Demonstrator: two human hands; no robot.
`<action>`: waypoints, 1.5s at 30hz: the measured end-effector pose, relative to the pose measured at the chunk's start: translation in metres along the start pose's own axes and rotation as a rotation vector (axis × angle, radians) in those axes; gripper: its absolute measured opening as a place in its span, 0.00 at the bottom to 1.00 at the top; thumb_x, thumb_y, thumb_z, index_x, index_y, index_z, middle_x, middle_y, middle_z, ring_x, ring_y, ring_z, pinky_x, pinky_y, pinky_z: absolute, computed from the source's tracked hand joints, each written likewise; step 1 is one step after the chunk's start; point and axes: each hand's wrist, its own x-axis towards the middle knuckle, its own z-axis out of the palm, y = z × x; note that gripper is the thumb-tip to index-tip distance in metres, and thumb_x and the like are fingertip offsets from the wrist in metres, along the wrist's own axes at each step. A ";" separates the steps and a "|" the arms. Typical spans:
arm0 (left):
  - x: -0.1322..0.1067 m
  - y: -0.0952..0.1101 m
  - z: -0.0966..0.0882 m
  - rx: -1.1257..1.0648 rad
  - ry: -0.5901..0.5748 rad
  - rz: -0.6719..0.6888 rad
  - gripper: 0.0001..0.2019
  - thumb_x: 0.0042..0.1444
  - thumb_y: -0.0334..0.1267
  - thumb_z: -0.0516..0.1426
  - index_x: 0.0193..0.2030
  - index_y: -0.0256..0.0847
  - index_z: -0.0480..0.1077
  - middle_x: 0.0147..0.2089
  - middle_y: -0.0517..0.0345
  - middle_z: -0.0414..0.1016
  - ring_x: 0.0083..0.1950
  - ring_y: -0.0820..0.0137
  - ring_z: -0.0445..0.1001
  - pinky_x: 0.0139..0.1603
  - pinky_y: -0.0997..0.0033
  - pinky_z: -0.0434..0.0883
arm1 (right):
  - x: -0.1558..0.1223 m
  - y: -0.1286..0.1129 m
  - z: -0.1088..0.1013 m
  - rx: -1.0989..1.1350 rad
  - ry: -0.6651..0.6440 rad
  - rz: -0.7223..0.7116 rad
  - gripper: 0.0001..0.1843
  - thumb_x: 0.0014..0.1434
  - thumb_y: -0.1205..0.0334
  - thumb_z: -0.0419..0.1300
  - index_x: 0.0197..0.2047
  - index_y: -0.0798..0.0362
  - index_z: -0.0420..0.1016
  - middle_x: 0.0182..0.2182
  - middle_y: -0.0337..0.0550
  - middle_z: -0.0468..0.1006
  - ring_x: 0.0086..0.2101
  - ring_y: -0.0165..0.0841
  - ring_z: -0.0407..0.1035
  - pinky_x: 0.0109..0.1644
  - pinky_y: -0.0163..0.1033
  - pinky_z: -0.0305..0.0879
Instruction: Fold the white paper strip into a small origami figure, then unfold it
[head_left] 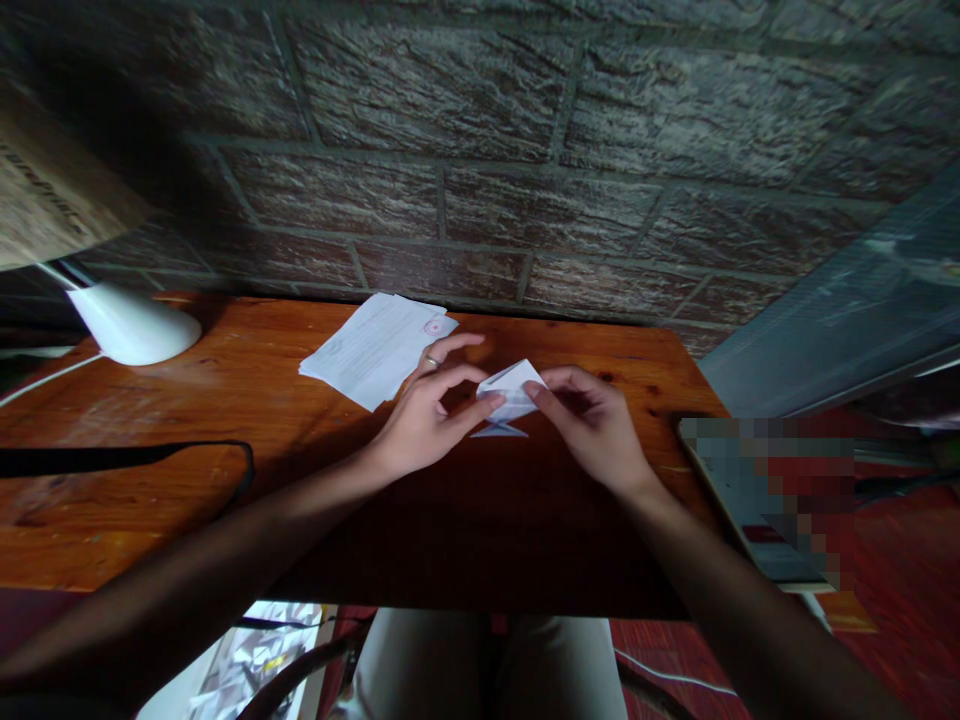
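A small folded piece of white paper (514, 392) is held between my two hands, just above the wooden table (450, 540). My left hand (424, 415) pinches its left side between thumb and a finger; the ring-bearing finger and another stretch out away from the paper. On the opposite side, my right hand (596, 420) grips the paper with thumb and fingertips. Pointed flaps show at the paper's lower end. Beyond my left hand lies a stack of printed sheets (371, 350), the top one with a red round stamp.
At the left stands a lamp with a white base (135, 320). A black strap (127, 460) lies across the table's left part. Behind the table rises a stone-block wall (510, 210). Beside the right edge is a partly pixelated flat object (750, 520). Crumpled silvery material (255, 665) sits below the front edge.
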 end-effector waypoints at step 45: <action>0.005 -0.008 0.004 -0.381 -0.103 -0.378 0.12 0.50 0.45 0.67 0.33 0.36 0.79 0.32 0.57 0.80 0.33 0.70 0.74 0.39 0.72 0.70 | 0.001 0.002 -0.001 0.134 -0.185 0.246 0.13 0.53 0.52 0.69 0.36 0.53 0.82 0.31 0.39 0.82 0.29 0.29 0.71 0.35 0.35 0.67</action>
